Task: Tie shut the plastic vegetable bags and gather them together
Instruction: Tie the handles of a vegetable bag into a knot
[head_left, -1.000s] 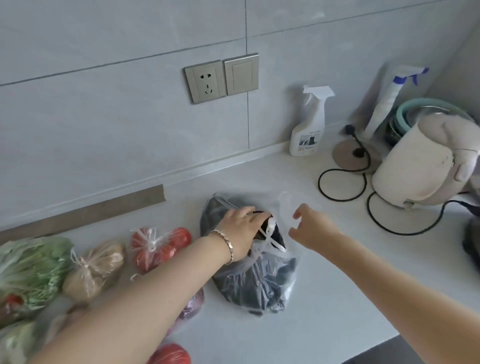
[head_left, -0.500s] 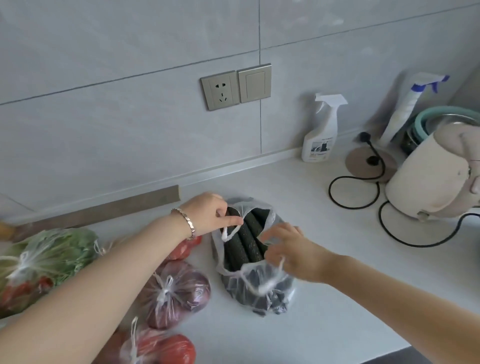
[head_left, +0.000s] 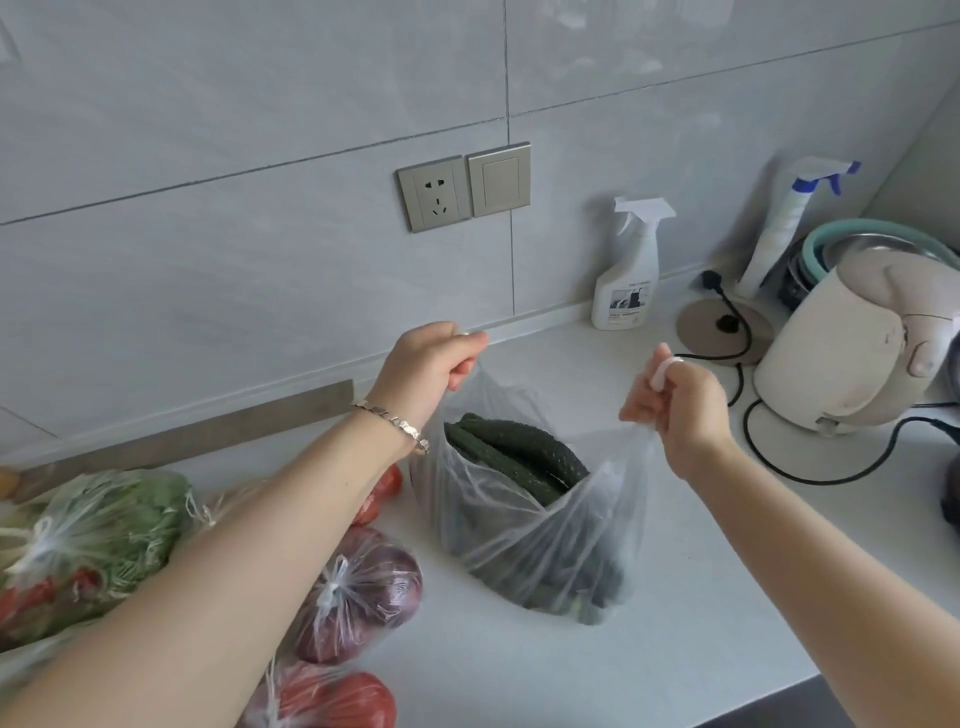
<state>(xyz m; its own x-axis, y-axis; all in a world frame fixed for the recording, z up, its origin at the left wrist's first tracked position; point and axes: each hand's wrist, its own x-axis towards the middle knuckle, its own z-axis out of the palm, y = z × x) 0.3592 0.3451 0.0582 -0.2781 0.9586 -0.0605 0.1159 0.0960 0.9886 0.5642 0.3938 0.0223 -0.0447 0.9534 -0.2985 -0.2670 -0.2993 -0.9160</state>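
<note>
Cucumber bag (head_left: 524, 545): 1 handle is pinched in left hand (head_left: 431, 364), 1 in right hand (head_left: 685, 410); both are best crossed & knotted low.

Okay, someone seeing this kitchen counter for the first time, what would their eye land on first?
First, the clear bag of dark cucumbers at the centre of the counter, its mouth held open between the left hand and right hand, each pinching a handle. Next, the knotted bags at the left: greens, purple vegetables, tomatoes. A cream kettle stands at the right.
</note>
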